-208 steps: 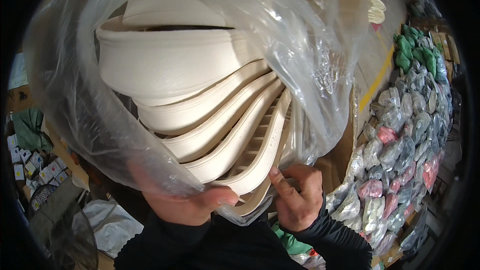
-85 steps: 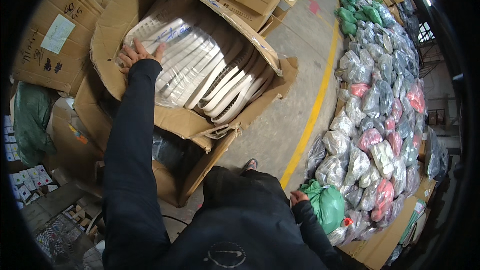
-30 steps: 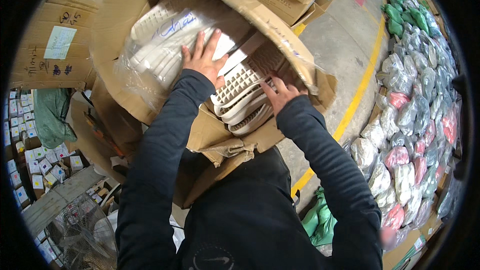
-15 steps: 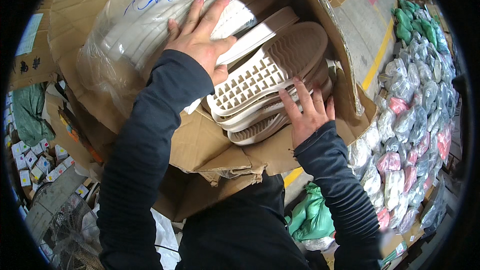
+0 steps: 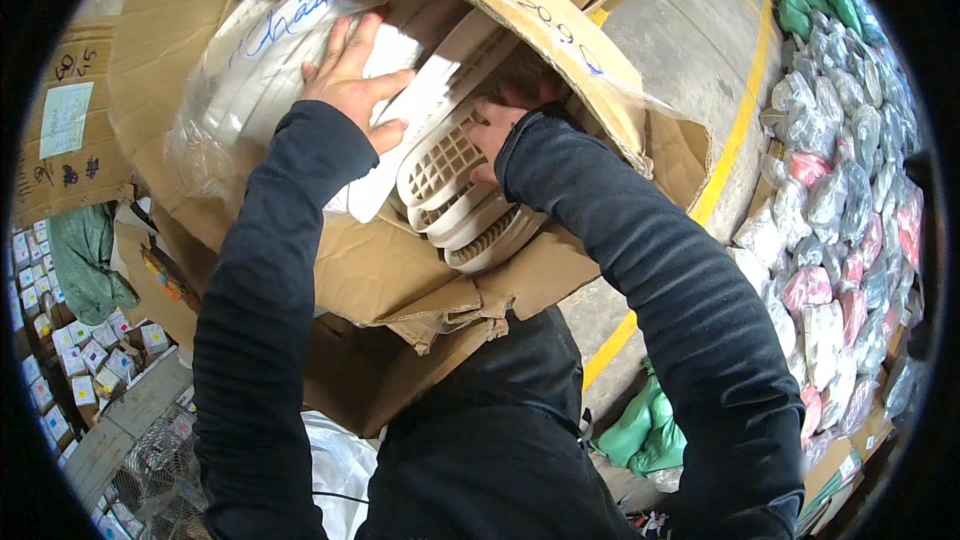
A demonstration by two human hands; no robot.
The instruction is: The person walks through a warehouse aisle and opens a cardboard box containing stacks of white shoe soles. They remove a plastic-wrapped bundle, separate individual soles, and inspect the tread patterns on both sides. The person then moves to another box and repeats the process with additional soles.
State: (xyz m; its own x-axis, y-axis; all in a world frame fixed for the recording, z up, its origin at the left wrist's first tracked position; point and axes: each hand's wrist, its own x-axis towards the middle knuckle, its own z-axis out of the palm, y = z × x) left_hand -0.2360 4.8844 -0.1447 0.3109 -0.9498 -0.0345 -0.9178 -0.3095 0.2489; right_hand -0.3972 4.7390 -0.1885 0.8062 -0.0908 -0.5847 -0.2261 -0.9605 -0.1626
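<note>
open carton (image 5: 350,270) as landmark; loose pale soles (image 5: 440,165) stacked inside carton, near right; plastic-wrapped soles (image 5: 265,80) inside carton, left; left hand (image 5: 352,95) spread wide on wrapped soles; right hand (image 5: 505,125) bent over loose soles, whether gripping cannot be told; step in hand, as judged: steadying wrapped soles, seeking hold on loose ones; next move seems to call for firm finger purchase, clear of carton's far-right flap (image 5: 545,20)
</note>
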